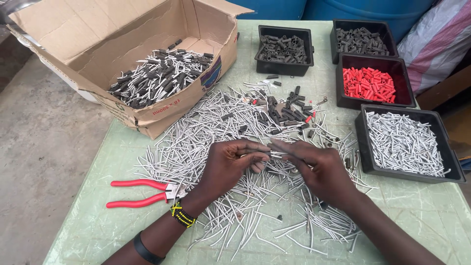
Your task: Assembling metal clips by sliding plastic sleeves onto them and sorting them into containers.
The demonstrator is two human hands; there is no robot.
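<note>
Grey metal pieces (230, 147), thin and slightly bent, were seen spread in a wide heap across the pale green bench (98, 230), and one small piece (269, 152) was held over the heap between both hands. The left hand (230, 164) was closed on it by thumb and fingertips from one side, and the right hand (316, 167) was pinched on it from the other, the two grips meeting at the middle of the bench. Red-handled pliers (140, 192) were laid just left of the left wrist, which was ringed by a yellow-and-black beaded band (182, 216). An open cardboard box (147, 59) holding dark sleeved pieces was set at the far left. Four black trays were ranged at the right: two (284, 46) (360, 41) filled with dark sleeves, one (368, 83) with red sleeves, and the nearest (407, 142) with grey pieces.
</note>
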